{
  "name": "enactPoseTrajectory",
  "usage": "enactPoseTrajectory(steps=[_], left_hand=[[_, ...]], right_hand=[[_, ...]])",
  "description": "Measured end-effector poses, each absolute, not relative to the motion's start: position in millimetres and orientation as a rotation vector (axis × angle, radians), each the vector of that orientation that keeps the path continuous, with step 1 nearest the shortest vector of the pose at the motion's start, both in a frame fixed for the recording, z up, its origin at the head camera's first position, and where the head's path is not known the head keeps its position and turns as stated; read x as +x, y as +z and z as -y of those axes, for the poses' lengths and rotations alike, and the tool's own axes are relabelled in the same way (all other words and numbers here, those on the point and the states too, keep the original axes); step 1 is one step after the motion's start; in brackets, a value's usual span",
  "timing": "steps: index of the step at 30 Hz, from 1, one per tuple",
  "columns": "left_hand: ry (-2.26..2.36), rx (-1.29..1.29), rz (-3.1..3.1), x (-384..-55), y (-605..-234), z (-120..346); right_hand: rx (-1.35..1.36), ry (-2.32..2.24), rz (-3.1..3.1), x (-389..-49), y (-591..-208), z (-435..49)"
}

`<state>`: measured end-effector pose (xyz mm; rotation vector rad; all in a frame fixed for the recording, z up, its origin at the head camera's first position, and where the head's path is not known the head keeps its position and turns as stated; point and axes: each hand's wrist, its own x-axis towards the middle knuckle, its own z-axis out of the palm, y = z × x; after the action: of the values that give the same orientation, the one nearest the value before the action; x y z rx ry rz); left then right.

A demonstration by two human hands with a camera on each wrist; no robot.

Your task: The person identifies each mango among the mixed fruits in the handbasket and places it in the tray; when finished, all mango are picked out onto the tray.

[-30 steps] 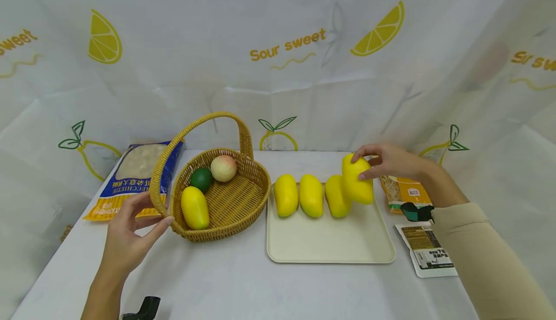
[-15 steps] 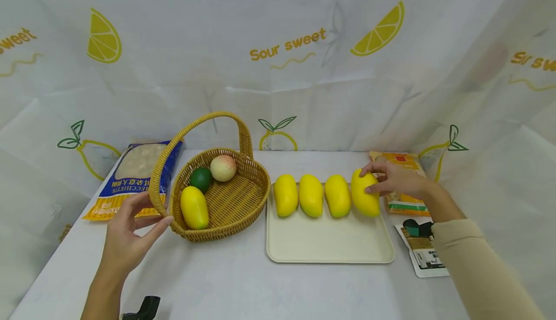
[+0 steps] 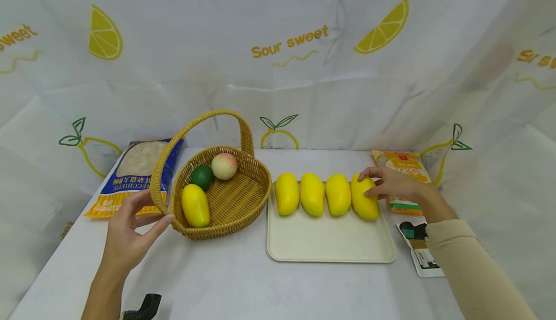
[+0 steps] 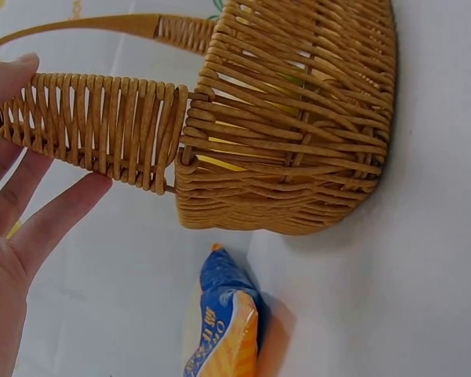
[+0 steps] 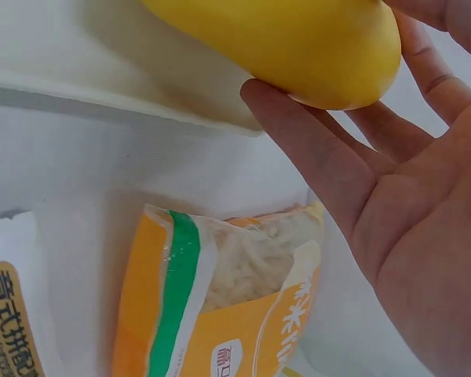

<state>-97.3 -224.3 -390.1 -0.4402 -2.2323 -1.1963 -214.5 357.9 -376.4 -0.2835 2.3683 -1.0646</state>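
Note:
My left hand pinches the base of the handle of a wicker basket between thumb and fingers. Inside the basket lie a yellow mango, a dark green fruit and a pale peach with a reddish top. On the cream tray, several yellow mangoes stand side by side along its back. The rightmost mango is gripped near its upper end by my right hand; in the right wrist view, fingers and thumb lie around that end.
A blue and yellow pasta bag lies behind the basket at left. To the right of the tray are an orange food packet and a white and brown pouch, partly covered by the right sleeve. A printed cloth hangs behind the table.
The right hand has brought its mango down and right, from in front of the neighbouring one to the right end of the row on the tray. The left hand and basket stay put.

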Motion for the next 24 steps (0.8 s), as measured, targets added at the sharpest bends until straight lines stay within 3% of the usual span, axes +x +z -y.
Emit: enactPoseTrajectory(steps=[24], left_hand=[[-1.175,-0.434,2.244,-99,-389,224]], right_hand=[[-0.253,-0.987,-2.419,-216,-387,-361]])
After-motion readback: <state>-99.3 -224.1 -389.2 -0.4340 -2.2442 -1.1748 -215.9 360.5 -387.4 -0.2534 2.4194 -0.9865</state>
